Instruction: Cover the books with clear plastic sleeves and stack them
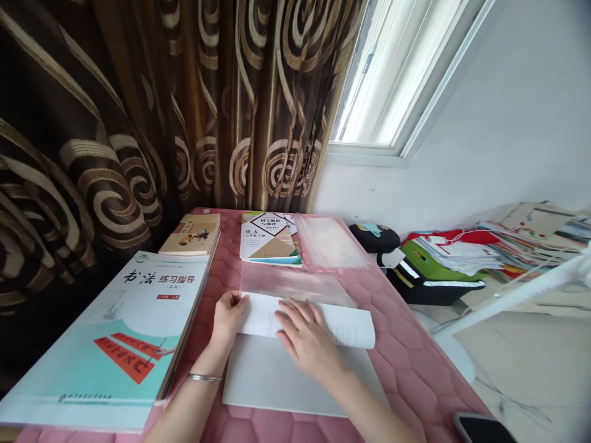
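Note:
My left hand [228,320] has its fingers on the left edge of a white paper book [318,323], whose cover curls up at the right. My right hand [307,341] lies flat on that paper with its fingers apart. A clear plastic book sleeve [295,286] lies just beyond the hands, its near edge meeting the paper. Under the hands is a flat white board or book [290,381]. A silver bangle [205,377] circles my left wrist. Left of my left hand lies a large calligraphy workbook [115,338] with a pale teal cover.
The pink quilted table pad [415,375] holds a paperback [191,234], a Chinese-language workbook [270,240] and a clear plastic sleeve [330,242]. A phone [482,429] lies at the near right corner. Beyond the table's right edge are a black bag [434,289] and stacked papers [462,255].

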### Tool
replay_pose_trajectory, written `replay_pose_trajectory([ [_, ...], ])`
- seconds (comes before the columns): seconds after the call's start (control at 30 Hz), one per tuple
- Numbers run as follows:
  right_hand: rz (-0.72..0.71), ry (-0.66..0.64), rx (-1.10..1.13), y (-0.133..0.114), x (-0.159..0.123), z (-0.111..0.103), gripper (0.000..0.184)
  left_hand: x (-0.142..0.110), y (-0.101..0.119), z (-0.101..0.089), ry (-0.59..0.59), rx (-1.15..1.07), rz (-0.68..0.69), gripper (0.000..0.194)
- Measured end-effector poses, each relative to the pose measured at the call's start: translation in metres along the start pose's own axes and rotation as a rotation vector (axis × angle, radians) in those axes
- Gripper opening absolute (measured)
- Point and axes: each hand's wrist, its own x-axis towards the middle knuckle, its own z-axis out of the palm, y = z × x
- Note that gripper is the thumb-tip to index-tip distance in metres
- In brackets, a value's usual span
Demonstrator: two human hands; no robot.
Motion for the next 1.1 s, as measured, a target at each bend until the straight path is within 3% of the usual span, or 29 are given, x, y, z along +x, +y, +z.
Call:
replay_pose_trajectory([
  [0.17, -0.052, -0.008, 0.050, -0.018, 0.007, 0.007, 0.032, -0.003, 0.006, 0.001, -0.032, -0.039, -0.028, 0.039],
  [0.4, -0.093, 0.012, 0.050, -0.021, 0.010, 0.016, 0.032, -0.005, 0.009, 0.002, -0.004, -0.077, -0.031, 0.040],
  [0.77, 0.038, 0.031, 0.041, 0.010, -0.010, -0.002, 0.029, -0.004, 0.006, 0.002, 0.023, -0.083, -0.023, 0.037],
  [0.93, 0.239, 0.124, 0.010, 0.045, -0.030, -0.009, 0.030, -0.004, 0.003, 0.001, 0.031, -0.075, 0.004, 0.037],
  [1.1, 0.740, 0.376, 0.185, 0.100, -0.051, -0.018, 0.040, -0.002, 0.001, 0.001, 0.038, -0.065, 0.045, 0.040],
])
